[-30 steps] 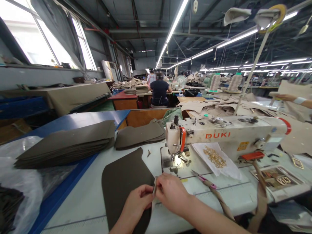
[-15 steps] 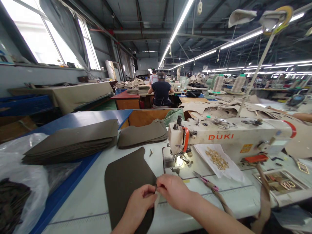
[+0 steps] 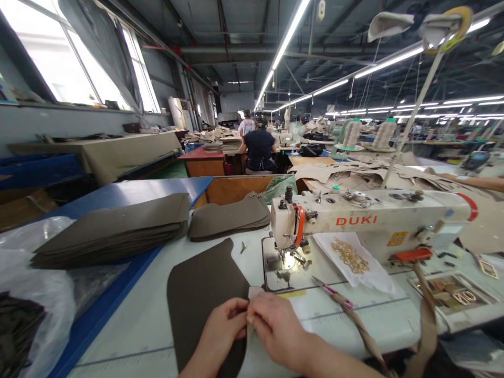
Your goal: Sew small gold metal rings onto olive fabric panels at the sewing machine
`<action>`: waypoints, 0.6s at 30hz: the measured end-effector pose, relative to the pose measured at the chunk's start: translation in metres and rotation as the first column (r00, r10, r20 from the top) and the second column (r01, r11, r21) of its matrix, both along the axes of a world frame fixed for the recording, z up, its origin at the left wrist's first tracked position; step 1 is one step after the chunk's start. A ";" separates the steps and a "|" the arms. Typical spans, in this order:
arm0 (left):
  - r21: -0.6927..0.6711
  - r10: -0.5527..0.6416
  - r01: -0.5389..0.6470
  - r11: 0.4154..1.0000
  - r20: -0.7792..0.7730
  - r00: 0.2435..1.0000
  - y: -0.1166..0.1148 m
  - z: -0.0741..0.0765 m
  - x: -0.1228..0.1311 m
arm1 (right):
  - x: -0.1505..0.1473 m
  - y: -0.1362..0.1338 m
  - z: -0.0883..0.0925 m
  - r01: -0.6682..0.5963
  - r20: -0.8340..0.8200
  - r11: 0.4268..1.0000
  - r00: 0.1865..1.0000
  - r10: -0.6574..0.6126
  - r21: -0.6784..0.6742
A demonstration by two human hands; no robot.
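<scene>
Head view: left hand (image 3: 225, 326) and right hand (image 3: 275, 321) pinch what seems a pale strip (image 3: 255, 290), the dark cut panel (image 3: 202, 294) just left of their grip, apparently aligning edges, which next calls for steadiness.

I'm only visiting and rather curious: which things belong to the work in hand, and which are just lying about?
In the work:
dark panel
pale piece, apparently pinched by left hand and right hand

Seemingly just lying about, untouched:
scissors
gold-coloured pieces
small metal piece
</scene>
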State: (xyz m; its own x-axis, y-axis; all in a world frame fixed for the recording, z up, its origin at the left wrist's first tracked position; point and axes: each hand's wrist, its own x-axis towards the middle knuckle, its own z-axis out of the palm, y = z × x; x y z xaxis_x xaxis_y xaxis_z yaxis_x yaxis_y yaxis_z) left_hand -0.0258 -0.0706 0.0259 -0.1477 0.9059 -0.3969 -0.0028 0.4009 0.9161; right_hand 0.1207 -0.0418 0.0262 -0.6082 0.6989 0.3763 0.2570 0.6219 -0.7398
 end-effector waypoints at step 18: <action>0.315 -0.108 0.325 0.892 -0.550 0.828 -0.002 -0.001 0.022 | 0.016 0.022 -0.018 0.051 -0.165 0.542 0.925 -0.342 -0.839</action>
